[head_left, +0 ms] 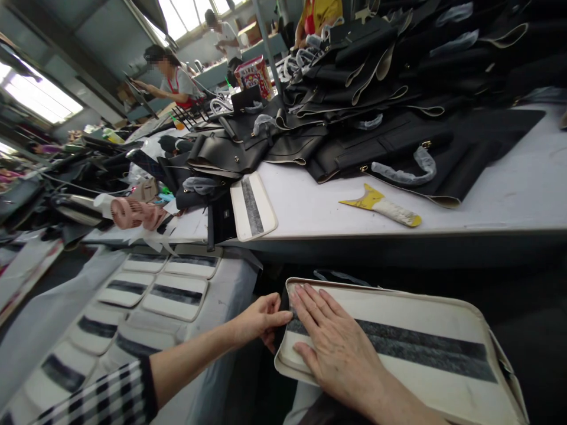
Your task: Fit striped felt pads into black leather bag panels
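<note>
A large cream bag piece (420, 319) with rounded corners, a raised rim and a dark grey strip across it lies in front of me at the lower right. My right hand (339, 342) rests flat on its left part, fingers stretched out over the cream face and the strip. At the left end of the piece, my left hand (266, 321) has its fingers curled, with the thumb against the edge by the strip. Some black material shows between that hand and the rim. The far fingertips of my left hand are hidden behind the edge.
Beyond is a white table (305, 206) with a yellow-and-white scraper (381, 205), a smaller cream panel (253, 206) and heaped black bag pieces (398, 141). Several striped cream panels (175, 295) cover a lower surface at left. A pink fan (133, 212) stands nearby. Co-workers (175, 79) are farther back.
</note>
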`<state>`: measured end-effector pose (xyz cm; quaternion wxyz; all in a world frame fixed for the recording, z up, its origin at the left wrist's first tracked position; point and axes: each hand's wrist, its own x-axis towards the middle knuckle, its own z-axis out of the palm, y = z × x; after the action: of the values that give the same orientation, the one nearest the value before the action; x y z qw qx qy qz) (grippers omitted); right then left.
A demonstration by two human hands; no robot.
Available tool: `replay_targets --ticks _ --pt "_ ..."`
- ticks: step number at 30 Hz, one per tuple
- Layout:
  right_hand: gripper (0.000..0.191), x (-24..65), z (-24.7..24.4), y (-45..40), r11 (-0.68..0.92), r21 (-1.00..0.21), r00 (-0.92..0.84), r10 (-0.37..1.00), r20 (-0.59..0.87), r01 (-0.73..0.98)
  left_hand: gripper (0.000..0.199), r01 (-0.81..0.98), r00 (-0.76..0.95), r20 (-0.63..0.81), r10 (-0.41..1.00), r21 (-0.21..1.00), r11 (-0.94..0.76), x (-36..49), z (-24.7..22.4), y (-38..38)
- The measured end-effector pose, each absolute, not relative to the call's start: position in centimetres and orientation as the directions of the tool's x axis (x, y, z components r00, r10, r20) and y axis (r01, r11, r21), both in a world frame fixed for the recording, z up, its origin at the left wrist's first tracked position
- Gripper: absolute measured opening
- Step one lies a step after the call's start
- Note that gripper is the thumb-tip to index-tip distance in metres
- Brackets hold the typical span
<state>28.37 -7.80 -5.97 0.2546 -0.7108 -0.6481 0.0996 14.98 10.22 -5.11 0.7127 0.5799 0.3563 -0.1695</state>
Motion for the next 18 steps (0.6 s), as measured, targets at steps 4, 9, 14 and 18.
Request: replay_targets --ticks 4,9,14,18 --pt "0.081 28.3 -5.4 -7.7 -0.033 -0.487 0.133 0.976 0.172 0.873 0.05 0.539 0.729 -0.61 0.31 0.791 0.289 14.4 -5.7 8.7" --pt "0.083 28.3 -5.0 -7.8 -0.029 -0.485 0.119 0.981 0.155 0.874 0.048 0.453 0.717 -0.481 0.505 0.872 0.187 13.9 -6.3 7.1" --pt "0.088 28.3 -4.5 -8.0 -0.032 -0.479 0.117 0.982 0.149 0.877 0.047 0.35 0.708 -0.328 0.626 0.932 0.093 13.5 -7.6 6.4" --pt "0.086 28.3 -4.2 -8.0 -0.041 -0.508 0.13 0.982 0.14 0.86 0.046 0.316 0.684 -0.309 0.661 0.942 0.113 13.2 -8.4 5.7"
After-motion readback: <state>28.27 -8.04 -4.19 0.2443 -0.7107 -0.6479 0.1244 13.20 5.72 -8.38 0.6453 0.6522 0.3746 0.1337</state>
